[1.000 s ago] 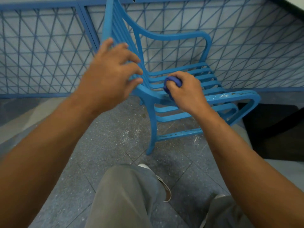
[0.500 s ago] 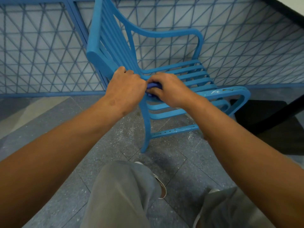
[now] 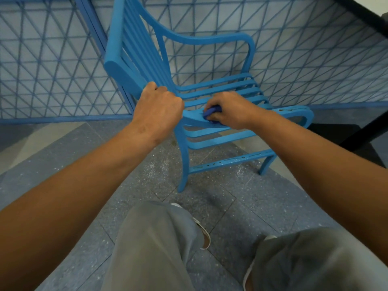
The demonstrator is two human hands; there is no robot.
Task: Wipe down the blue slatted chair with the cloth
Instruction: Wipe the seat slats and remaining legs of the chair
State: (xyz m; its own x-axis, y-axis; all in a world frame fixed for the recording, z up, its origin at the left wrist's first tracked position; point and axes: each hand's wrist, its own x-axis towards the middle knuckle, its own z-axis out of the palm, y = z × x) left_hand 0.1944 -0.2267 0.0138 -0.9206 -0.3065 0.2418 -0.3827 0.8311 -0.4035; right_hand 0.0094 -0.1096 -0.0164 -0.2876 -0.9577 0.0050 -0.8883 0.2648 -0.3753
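The blue slatted chair (image 3: 220,87) stands on the grey floor, seen from its left side, its back toward the left. My left hand (image 3: 158,109) grips the chair where the backrest frame meets the near armrest, fingers curled round it. My right hand (image 3: 230,111) holds a small bunched dark blue cloth (image 3: 212,112) and presses it on the near armrest, close to the left hand. Most of the cloth is hidden under the fingers.
A blue lattice fence (image 3: 52,59) runs behind the chair on the far side. A dark table edge and leg (image 3: 369,127) stand at the right. My grey trouser legs (image 3: 153,248) and a white shoe fill the lower frame.
My left hand dropped from the backrest slats down to the frame by the armrest and closed on it. My right hand with the cloth slid a little along the armrest, apart from the left hand.
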